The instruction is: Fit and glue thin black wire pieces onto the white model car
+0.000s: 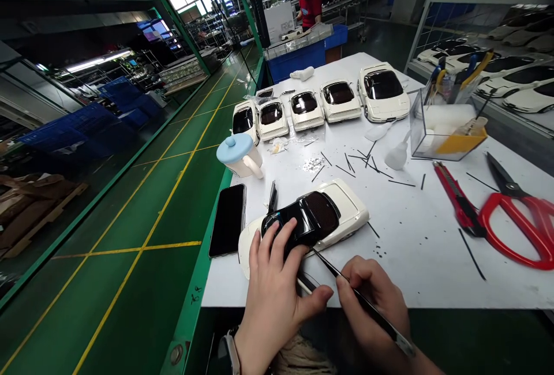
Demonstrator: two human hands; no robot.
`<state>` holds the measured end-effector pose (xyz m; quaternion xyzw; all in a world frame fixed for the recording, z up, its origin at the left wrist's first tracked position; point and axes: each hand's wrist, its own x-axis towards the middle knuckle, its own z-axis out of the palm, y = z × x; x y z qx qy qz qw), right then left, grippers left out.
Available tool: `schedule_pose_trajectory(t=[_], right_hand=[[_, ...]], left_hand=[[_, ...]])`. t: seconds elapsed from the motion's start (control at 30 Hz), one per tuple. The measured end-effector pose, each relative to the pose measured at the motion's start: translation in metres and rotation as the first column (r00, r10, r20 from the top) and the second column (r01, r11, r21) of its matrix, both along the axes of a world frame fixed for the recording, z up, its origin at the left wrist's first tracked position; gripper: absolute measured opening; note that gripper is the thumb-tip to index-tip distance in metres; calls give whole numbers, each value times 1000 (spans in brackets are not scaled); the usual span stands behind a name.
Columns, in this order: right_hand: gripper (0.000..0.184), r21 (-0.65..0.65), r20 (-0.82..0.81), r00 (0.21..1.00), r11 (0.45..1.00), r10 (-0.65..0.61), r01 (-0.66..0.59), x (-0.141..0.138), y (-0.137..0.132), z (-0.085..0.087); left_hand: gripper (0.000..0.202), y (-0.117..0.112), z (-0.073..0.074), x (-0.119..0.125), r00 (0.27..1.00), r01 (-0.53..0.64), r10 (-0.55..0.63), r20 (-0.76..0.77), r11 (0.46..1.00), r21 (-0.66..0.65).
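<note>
A white model car [346, 202] with a black roof sits at the table's near left, its near-side door [306, 284] swung open. My left hand [274, 282] holds the car down, fingers spread over the windshield and roof, thumb beside the open door. In my right hand [376, 294] is a pair of black tweezers [367, 306], gripped like a pen. Their tips meet the car's side near the rear of the door opening. What the tips hold, if anything, is too small to make out. Beyond the car's hood a small dark part [272, 196] stands up.
A phone [227, 220] and a lidded mug [240, 156] stand left; more model cars [306, 111] line the back. Black strips [346, 161] litter the table [415, 282]. A red cutter [459, 199], scissors [515, 213] and clear box [445, 138] lie right. A person [309, 6] works behind.
</note>
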<state>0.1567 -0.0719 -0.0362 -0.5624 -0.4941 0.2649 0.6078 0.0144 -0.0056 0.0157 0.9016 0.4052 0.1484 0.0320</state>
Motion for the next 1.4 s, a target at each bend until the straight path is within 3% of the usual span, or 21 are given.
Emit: schedule_pose_trajectory(t=[0.6,0.9,1.07,1.4], right_hand=[[19,-128,37,998,991,-45,49,2,7,6],[18,-190,-61,997,981,-41,29,2,10,10],[17,-247,-45,999,969,4,-16,8,20,24],[10,-254,205,978,967,48,6,17,33,53]], left_hand=[[48,0,-1,0,1000,-8,8,19,1000,-13],[44,0,-1,0,1000,-3,3,17,1000,-18],[46,1,-4,-1,999,-4,4,44,1000,-10],[46,0,-8,-1,993,-17,18,121,1000,-15]])
